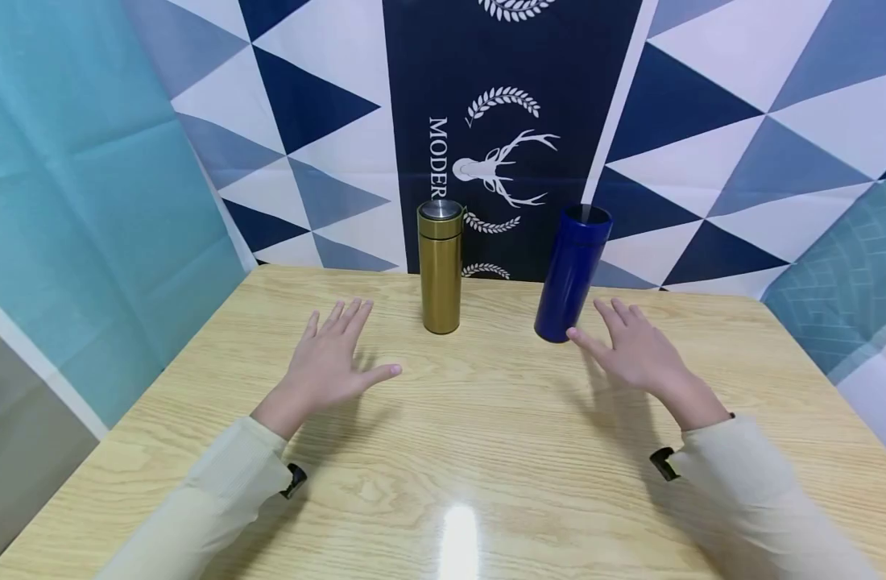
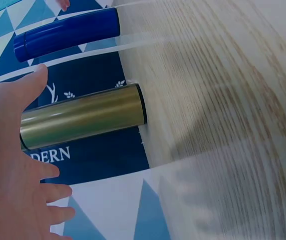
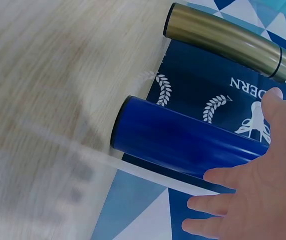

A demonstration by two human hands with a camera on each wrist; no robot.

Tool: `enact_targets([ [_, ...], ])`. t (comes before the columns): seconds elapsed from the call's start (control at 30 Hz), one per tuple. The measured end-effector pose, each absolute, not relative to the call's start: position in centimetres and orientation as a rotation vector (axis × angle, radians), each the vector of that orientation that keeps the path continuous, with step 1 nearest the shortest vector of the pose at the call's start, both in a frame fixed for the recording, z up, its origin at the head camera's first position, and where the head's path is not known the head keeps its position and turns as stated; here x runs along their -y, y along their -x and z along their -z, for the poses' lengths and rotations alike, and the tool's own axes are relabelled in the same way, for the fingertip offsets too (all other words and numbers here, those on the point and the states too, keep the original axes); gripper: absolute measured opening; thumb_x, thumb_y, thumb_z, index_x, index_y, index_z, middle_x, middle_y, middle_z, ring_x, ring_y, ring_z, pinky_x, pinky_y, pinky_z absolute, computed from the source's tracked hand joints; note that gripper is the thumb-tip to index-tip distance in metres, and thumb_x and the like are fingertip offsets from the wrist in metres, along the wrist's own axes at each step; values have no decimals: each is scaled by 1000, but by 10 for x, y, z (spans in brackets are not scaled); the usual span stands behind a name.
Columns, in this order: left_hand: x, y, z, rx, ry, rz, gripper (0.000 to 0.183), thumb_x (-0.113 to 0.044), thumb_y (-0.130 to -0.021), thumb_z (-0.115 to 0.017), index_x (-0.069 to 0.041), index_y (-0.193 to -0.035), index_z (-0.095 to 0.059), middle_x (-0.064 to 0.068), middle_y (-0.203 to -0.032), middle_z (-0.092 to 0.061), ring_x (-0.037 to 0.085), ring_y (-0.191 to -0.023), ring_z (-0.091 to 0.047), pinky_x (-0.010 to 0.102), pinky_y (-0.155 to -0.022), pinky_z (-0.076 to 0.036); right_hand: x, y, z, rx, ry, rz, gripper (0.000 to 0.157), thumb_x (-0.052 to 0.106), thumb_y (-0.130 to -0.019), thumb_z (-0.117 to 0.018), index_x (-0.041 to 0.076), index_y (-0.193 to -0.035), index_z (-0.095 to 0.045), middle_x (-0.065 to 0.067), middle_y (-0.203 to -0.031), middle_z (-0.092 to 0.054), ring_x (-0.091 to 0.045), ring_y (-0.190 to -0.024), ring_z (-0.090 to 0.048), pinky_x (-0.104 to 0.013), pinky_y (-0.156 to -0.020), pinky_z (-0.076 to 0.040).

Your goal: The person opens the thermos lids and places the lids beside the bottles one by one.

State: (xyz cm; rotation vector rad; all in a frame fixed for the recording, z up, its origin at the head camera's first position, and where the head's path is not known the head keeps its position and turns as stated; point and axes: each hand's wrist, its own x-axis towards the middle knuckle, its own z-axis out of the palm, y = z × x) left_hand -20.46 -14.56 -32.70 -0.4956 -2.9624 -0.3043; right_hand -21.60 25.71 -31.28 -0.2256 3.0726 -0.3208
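A gold thermos flask (image 1: 440, 278) with a silver-topped lid stands upright on the wooden table (image 1: 428, 435). To its right stands a dark blue thermos flask (image 1: 572, 278), which looks slanted in the head view. My left hand (image 1: 327, 362) is spread over the table, left of the gold flask and apart from it, holding nothing. My right hand (image 1: 639, 350) is likewise spread, close to the right of the blue flask; its thumb tip overlaps the flask's base in the head view. In the right wrist view, the fingers (image 3: 215, 204) are extended around the blue flask's side without gripping.
Behind the table hangs a cloth (image 1: 327, 121) with blue and white triangles and a dark panel bearing a deer's head. Teal cloth (image 1: 88, 185) hangs at the left, with more at the right. Both wrists wear dark straps over pale sleeves.
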Motion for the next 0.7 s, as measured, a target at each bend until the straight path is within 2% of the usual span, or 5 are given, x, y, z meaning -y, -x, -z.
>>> enact_targets([
  [0.23, 144, 206, 325, 2966, 520, 311, 101, -72, -82, -52, -13, -155, -14, 12, -162, -18, 36, -150, -15, 60, -121, -6, -261, 223, 308, -3052, 221, 328, 93, 69, -94, -28, -4, -151, -17, -38, -153, -14, -58, -139, -13, -70, -110, -19],
  [0.5, 145, 206, 327, 2955, 541, 316, 100, -71, -83, -53, -13, -155, -16, 14, -161, -21, 34, -150, -17, 59, -121, -10, -261, 233, 303, -3076, 182, 517, 94, 69, -93, -32, -2, -152, -16, -35, -152, -23, -53, -139, -23, -69, -108, -26],
  [0.7, 146, 207, 329, 2933, 547, 329, 99, -71, -83, -52, -13, -155, -18, 14, -160, -24, 34, -149, -19, 58, -121, -13, -263, 242, 299, -3072, 175, 634, 93, 66, -94, -35, -6, -150, -17, -35, -151, -25, -54, -136, -28, -67, -109, -27],
])
